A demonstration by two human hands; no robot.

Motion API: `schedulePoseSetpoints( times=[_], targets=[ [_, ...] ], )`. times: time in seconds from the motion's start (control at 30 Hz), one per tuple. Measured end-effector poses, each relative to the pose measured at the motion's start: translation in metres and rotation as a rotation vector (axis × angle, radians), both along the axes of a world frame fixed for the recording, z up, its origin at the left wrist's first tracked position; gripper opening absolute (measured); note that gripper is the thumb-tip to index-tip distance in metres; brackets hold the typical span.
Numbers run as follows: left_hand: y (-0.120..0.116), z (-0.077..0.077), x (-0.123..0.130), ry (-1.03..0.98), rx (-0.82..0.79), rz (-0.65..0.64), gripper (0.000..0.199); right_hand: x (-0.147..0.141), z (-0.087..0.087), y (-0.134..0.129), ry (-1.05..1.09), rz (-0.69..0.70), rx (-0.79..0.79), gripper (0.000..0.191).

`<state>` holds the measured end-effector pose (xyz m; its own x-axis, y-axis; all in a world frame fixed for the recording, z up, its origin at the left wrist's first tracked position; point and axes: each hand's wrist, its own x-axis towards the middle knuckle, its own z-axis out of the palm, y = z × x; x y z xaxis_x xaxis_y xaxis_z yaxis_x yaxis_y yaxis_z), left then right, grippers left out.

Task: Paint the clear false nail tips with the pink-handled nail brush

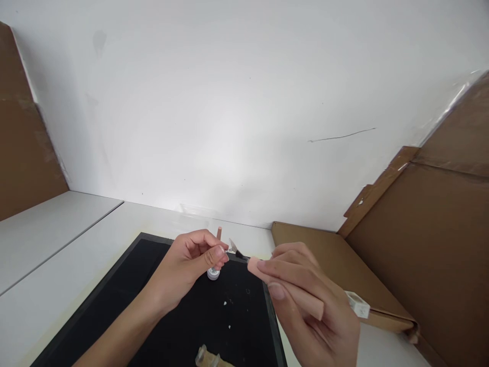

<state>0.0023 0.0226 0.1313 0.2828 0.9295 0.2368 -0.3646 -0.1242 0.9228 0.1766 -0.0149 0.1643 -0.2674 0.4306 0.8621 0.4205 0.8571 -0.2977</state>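
Note:
My right hand [305, 295] is closed around the pale handle of a small knife [296, 295], its short blade pointing up and left. In front of it my left hand [196, 255] pinches a tiny, thin, light piece [228, 250] between thumb and fingertips. The blade tip is close to that piece; I cannot tell whether they touch. Below my left fingers a small white round-topped container [213, 274] stands on the black mat [183, 316]. A pinkish-brown stick [219, 233] rises behind the left hand, its lower part hidden.
White crumbs [225, 303] lie on the mat. A yellowish translucent object [210, 357] is cut off at the bottom edge. To the right are a flat cardboard box [328, 250] and a small white block [357, 304]. A white wall and cardboard sides surround the table.

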Motion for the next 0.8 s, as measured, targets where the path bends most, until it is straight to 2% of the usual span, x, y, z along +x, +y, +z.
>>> schedulePoseSetpoints(
  times=[0.2, 0.4, 0.5, 0.6, 0.8],
  targets=[
    [-0.0005, 0.0011, 0.0004, -0.008, 0.02, -0.014, 0.027, -0.0008, 0.0003, -0.0007, -0.094, 0.006, -0.013, 0.033],
    [0.0002, -0.001, -0.0003, -0.008, -0.001, -0.026, 0.026, 0.0008, 0.0004, -0.0025, -0.029, 0.022, -0.002, 0.032],
    [0.0007, -0.0015, -0.0003, -0.007, 0.02, -0.01, 0.027, 0.0005, 0.0007, -0.0016, -0.057, 0.026, -0.003, 0.036],
    [0.0006, -0.0016, -0.0007, -0.008, 0.026, -0.011, 0.026, -0.0006, 0.0013, -0.001, -0.091, 0.015, 0.009, 0.032],
    [0.0002, -0.0014, -0.002, -0.002, 0.009, -0.019, 0.025, 0.0011, 0.0004, -0.0018, -0.035, 0.023, 0.033, 0.033]
  ],
)
